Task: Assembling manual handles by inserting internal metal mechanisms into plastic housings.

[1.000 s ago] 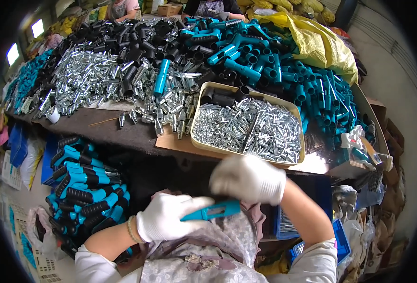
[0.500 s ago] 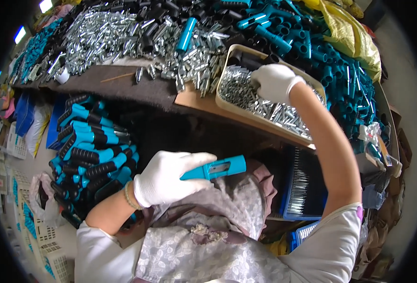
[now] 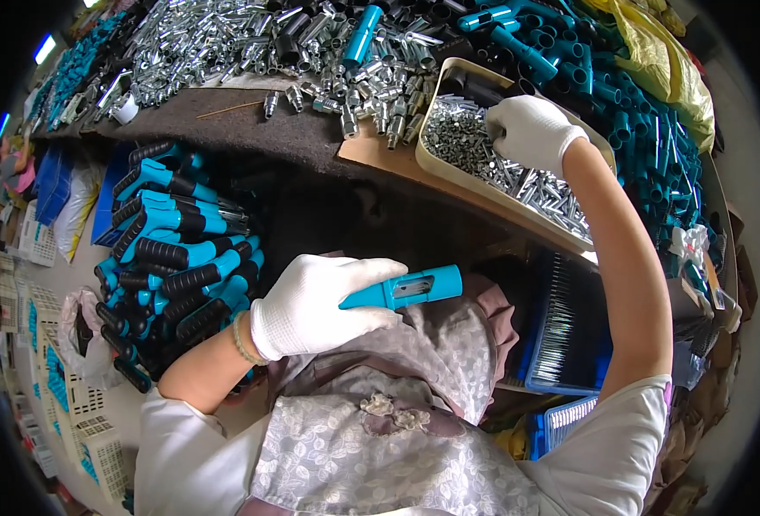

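Observation:
My left hand (image 3: 318,306), in a white knitted glove, is closed round a teal plastic handle housing (image 3: 438,285). The housing lies sideways above my lap, with a long cut-out facing up and its round end pointing right. My gloved right hand (image 3: 531,131) is over a cream tray (image 3: 461,186), its fingers curled down among small metal parts (image 3: 461,138). Whatever the fingertips pinch is hidden. Metal pins (image 3: 541,196) fill the tray's near right part, and dark tube pieces lie at its far end.
Silvery metal fittings (image 3: 199,52) are heaped along the bench. Teal tubes (image 3: 625,125) and a yellow sack (image 3: 659,64) crowd the right. Teal-and-black handles (image 3: 182,254) are piled at left. A blue bin (image 3: 530,378) with thin metal rods stands below the bench at right.
The whole view has shifted slightly, moving the scene a little to the right. My right hand stays curled in the tray, and my left still holds the teal housing.

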Demonstrator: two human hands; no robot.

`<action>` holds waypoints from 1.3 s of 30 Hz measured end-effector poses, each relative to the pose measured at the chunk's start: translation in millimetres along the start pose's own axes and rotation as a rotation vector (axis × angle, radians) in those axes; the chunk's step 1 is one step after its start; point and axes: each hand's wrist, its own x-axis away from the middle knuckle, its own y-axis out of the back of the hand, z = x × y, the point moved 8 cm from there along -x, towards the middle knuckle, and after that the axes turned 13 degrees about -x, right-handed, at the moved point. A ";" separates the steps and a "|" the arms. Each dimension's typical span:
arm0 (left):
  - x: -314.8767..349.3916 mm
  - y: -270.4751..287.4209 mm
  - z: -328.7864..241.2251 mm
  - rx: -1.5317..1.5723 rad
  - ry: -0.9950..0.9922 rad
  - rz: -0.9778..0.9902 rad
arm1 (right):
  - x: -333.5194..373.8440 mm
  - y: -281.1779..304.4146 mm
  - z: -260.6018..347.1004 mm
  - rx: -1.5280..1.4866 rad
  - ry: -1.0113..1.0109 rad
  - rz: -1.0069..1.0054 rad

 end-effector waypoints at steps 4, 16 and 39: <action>6.6 2.9 2.9 -0.018 0.037 -0.006 | 13.4 10.1 11.2 -0.005 0.130 -0.160; -1.7 -2.7 -7.2 -0.273 -0.046 -0.039 | 125.6 -33.4 117.0 -0.647 0.380 -0.157; 0.8 -23.8 -15.2 -0.327 -0.048 0.041 | 121.9 -65.5 128.0 -0.450 0.187 0.043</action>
